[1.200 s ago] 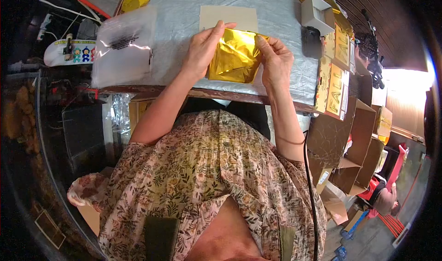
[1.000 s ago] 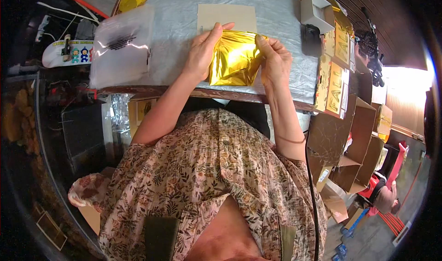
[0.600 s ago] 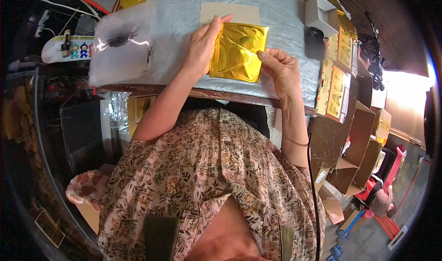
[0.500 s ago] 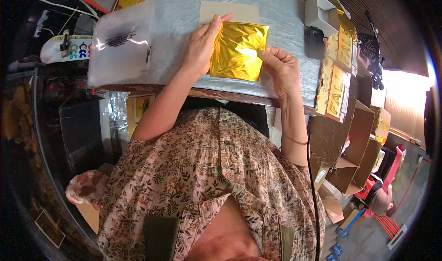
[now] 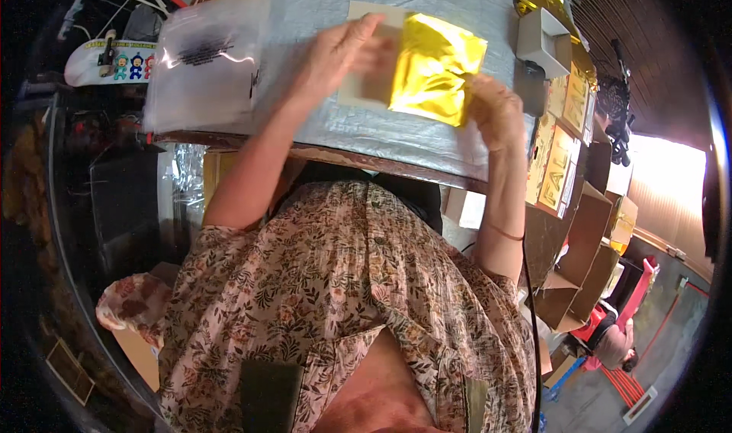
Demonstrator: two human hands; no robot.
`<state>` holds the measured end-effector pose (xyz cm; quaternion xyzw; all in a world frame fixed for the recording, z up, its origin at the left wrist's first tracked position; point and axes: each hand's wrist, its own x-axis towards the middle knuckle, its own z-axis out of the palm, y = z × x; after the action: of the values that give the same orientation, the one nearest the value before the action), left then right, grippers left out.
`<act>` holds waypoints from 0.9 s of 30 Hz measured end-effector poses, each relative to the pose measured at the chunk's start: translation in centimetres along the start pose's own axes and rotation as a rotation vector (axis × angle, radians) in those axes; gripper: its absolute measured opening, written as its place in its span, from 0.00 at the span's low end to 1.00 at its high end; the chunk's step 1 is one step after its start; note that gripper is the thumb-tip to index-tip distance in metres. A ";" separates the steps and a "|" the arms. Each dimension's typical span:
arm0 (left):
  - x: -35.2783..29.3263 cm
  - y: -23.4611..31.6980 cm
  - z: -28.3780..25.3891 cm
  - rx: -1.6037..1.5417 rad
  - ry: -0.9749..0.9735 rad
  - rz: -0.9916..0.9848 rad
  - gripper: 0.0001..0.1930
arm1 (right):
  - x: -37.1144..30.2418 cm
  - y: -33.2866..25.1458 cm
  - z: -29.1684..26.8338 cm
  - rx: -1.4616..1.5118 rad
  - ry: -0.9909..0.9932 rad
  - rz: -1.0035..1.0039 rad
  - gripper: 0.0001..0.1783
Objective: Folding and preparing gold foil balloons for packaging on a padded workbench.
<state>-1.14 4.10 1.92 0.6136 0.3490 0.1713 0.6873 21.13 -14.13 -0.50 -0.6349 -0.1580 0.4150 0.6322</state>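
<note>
My right hand (image 5: 497, 111) pinches the lower right side of a square, shiny gold foil packet (image 5: 438, 63), its fingers partly smeared by motion. The packet is tilted and held over the table, overlapping a flat beige card (image 5: 357, 88). To the left of the packet, my left hand (image 5: 339, 55) is apart from it, thumb stretched out and fingers spread and blurred. Nothing shows in that hand. Beneath both hands is the silvery-grey covered table (image 5: 305, 116).
Clear plastic bags (image 5: 204, 70) lie at the table's left. Along the right edge stand a white open box (image 5: 543, 44), a dark object (image 5: 530, 83) and yellow printed boxes (image 5: 555, 162). Cardboard boxes (image 5: 583, 235) are beyond; another person (image 5: 614, 345) is far right.
My left hand has let go of the foil packet and moved up and left. My right hand has carried the packet to the right and tilted it, uncovering more of the beige card.
</note>
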 end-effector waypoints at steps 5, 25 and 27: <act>1.4 -4.3 -5.9 0.818 0.084 0.567 0.35 | 3.6 -2.4 -1.4 0.100 -0.114 0.149 0.13; 4.7 -4.6 -2.1 1.230 -0.160 0.872 0.36 | 4.4 -0.2 6.0 -0.969 0.046 -0.269 0.17; 5.0 -4.5 -2.0 1.217 -0.182 0.843 0.37 | 2.8 -1.9 7.8 -1.489 0.069 -0.277 0.21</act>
<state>0.06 8.00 -3.80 0.9793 0.0593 0.1453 0.1281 17.77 -6.61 1.47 -0.8810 -0.4551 0.0955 0.0875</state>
